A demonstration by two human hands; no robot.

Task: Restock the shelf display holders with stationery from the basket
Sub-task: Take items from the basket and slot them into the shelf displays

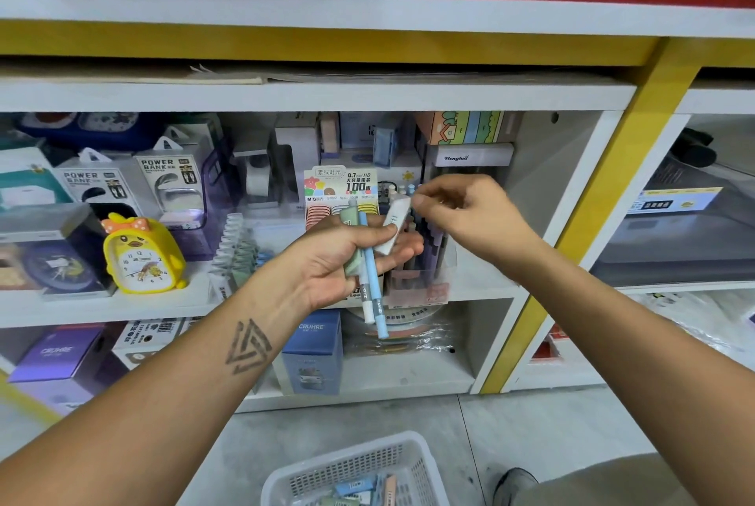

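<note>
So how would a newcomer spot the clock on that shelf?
Start at the white shelf under the yellow band and look at its left half, beside the power bank boxes. The clock stands at the front edge, left of the left hand. It alone is bright yellow, chick-shaped, with an orange bow.

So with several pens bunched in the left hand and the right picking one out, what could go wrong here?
1. The left hand holds a light blue pen, a green one and a white one in a loose grip; one could slip as the right hand pulls at the white pen.
2. The clear plastic pen holder looks crowded, so insertion may jam.
</note>
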